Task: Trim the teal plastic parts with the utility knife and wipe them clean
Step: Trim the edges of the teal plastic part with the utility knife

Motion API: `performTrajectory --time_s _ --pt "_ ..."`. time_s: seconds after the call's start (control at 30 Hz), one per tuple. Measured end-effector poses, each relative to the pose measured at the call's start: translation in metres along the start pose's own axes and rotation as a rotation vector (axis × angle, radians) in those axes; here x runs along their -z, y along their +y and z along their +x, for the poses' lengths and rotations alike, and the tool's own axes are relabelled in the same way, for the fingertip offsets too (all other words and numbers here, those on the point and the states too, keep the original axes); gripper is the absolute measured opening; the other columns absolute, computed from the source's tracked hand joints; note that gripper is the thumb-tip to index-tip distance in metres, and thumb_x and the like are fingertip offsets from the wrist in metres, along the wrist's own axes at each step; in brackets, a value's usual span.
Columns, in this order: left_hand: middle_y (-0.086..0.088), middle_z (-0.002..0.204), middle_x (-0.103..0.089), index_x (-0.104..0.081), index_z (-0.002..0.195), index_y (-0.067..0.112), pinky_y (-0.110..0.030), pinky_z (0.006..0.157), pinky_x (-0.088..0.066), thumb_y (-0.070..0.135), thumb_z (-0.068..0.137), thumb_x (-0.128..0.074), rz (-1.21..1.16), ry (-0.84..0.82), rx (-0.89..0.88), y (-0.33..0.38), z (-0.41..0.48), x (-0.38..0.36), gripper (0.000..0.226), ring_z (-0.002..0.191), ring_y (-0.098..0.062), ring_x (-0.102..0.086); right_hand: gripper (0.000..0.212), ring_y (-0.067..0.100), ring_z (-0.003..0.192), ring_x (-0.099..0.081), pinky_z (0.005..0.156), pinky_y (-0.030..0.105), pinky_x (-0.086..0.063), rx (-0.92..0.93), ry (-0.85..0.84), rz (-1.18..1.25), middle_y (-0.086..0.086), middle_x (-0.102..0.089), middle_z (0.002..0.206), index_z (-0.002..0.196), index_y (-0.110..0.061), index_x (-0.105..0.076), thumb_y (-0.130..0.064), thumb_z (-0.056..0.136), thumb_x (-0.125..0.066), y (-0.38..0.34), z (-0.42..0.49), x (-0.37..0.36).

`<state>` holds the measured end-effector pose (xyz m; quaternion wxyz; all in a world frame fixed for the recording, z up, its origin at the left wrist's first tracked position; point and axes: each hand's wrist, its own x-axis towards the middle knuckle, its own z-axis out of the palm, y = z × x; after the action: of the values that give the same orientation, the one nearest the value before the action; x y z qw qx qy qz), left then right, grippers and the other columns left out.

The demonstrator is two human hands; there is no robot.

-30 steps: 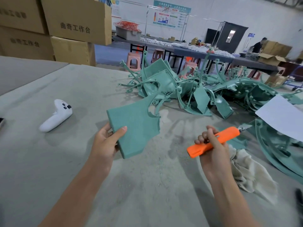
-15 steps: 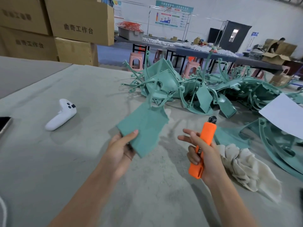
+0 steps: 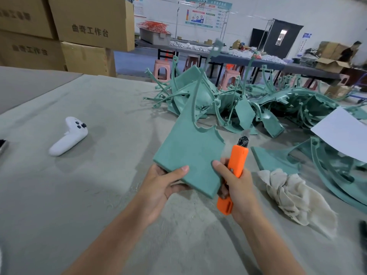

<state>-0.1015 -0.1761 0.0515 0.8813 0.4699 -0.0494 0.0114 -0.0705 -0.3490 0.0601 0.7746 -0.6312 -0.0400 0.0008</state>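
The teal plastic part (image 3: 190,153), a flat panel with a ragged, notched far edge and a thin sprue rising from it, is held in the air above the middle of the bench (image 3: 79,195), tilted up toward the camera.

The left hand (image 3: 158,187) pinches its near left corner, thumb flat on the upper face and fingers curled underneath. The right hand (image 3: 238,191) is wrapped round the orange utility knife (image 3: 237,161), its thumb stretched out against the panel's near right edge. The nose of the knife points up and away, just beside the panel's right side; the blade itself is too blurred to tell how far it is out.

A crumpled rag (image 3: 294,197) lies toward the bench's right edge. A pile of teal parts (image 3: 258,104) crowds the far right corner, and a white controller (image 3: 68,135) lies toward the left edge.

The likely trouble is a slip. With only 1 corner pinched and nothing beneath, the panel could twist when the blade bites the ragged flash. The blade could then skid toward the right thumb or the left fingers hidden below, or gouge the finished face.
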Motion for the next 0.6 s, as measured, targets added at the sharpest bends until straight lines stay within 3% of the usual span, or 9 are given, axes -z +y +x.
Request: performTrajectory --time_s 0.17,0.33,0.6 --pt "-0.015 0.099 -0.072 -0.075 0.097 0.014 -0.031 0.06 -0.056 0.012 0.074 -0.072 0.079 0.016 -0.011 0.0002 -0.0006 0.0017 0.023 0.077 -0.025 -0.069 0.021 0.007 0.04 -0.034 0.038 0.018 -0.032 0.081 0.057 0.063 -0.003 -0.046 0.054 0.064 -0.031 -0.065 -0.025 0.084 -0.071 -0.0057 -0.002 0.0016" --pt "-0.009 0.084 -0.071 -0.077 0.091 0.014 -0.028 0.061 -0.055 0.013 0.075 -0.069 0.123 0.049 -0.056 0.0032 -0.0001 0.0047 0.018 0.071 -0.022 -0.067 0.024 0.005 0.04 -0.035 0.038 0.017 -0.033 0.042 0.118 0.131 -0.006 -0.05 0.059 0.066 -0.032 -0.067 -0.026 0.089 -0.069 -0.0078 -0.0004 0.006" --pt "-0.006 0.087 -0.07 -0.077 0.097 0.015 -0.029 0.062 -0.055 0.017 0.078 -0.068 0.135 0.031 -0.073 0.0068 -0.002 0.0028 0.021 0.071 -0.021 -0.066 0.024 0.005 0.04 -0.037 0.038 0.018 -0.034 0.001 0.129 0.135 -0.005 -0.053 0.059 0.068 -0.033 -0.07 -0.027 0.091 -0.067 -0.0072 -0.0004 0.0051"
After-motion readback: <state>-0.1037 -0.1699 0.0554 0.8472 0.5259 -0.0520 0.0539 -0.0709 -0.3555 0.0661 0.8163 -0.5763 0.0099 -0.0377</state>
